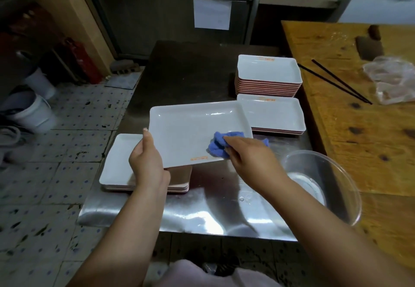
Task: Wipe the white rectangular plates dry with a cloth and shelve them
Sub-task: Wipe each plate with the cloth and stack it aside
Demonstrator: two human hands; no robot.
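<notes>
a: what sat in the bowl (341, 174) at the lower right of the frame?

b: it was clear plastic with something pale and flat at its bottom; i couldn't tell what. it stood on the steel table (202, 215), touching the wooden counter (359, 140).

a: and the plate (190, 134) being wiped?

b: white, rectangular, shallow, with a raised rim and a small orange mark near its lower edge. glossy, with light streaks along the upper rim.

a: how did it lie?

b: held in the air at mid-frame, tilted, its long axis running left to right and rising slightly to the right. the orange mark faced the person.

a: the hands?

b: the left hand (147, 161) gripped the plate's left edge, thumb on top, fingers curled under. the right hand (249, 158) had its fingers clamped on a bunched blue cloth (216, 145), pressing it on the plate's lower right part.

a: other plates?

b: a low stack (119, 165) under the held plate at centre left, a tall stack (268, 73) at upper right, and a short stack (276, 116) just below that, all face up, undersides pinkish.

a: on the counter?

b: a cleaver (369, 46), black chopsticks (336, 82) and a crumpled clear bag (390, 78).
</notes>
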